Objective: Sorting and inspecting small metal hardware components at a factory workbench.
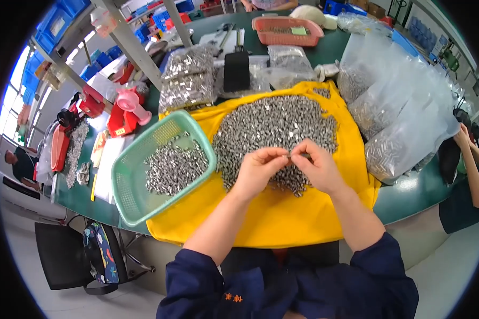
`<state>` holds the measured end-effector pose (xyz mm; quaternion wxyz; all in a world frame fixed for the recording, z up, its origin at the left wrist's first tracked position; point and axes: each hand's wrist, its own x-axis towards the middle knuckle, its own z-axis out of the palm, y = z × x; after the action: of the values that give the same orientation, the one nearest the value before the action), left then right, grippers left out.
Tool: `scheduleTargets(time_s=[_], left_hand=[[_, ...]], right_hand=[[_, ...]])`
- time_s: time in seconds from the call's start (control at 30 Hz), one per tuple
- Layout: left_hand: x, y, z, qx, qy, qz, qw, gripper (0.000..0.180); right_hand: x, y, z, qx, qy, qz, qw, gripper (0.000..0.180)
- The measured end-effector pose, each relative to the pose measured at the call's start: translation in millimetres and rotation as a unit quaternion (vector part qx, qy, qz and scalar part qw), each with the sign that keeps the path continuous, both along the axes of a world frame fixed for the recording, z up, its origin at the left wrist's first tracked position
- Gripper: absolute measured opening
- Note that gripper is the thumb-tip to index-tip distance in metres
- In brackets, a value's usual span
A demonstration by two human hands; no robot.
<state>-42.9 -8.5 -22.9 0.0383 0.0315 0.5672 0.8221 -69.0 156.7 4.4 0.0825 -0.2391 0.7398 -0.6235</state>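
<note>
A large heap of small silver metal parts (274, 125) lies on a yellow cloth (282, 218) spread over the green table. My left hand (258, 170) and my right hand (316, 166) meet above the near edge of the heap, fingertips pinched together on a small metal part (291, 154) held between them. To the left, a light green plastic basket (125, 191) tilts on the cloth's edge and holds more of the same parts (175, 165).
Clear bags of metal parts (404, 117) pile at the right, more bags (189, 80) at the back left. A pink basket (287, 31) and a black phone (236, 70) sit behind. Another person's arm (471, 165) is at the right edge. A chair (64, 255) stands at lower left.
</note>
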Motion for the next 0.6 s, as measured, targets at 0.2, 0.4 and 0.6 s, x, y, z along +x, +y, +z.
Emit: scheduleTargets(time_s=[0.2, 0.4, 0.6], left_hand=[[-4, -1, 6, -0.051, 0.014, 0.024, 0.998, 0.013], [0, -3, 3, -0.161, 0.048, 0.057, 0.984, 0.011], [5, -3, 7, -0.203, 0.107, 0.075, 0.97, 0.013]], right_hand=[[-1, -4, 3, 0.061, 0.067, -0.03, 0.995, 0.006], [3, -7, 1, 0.12, 0.236, -0.046, 0.963, 0.005], [7, -7, 1, 0.13, 0.243, -0.052, 0.96, 0.006]])
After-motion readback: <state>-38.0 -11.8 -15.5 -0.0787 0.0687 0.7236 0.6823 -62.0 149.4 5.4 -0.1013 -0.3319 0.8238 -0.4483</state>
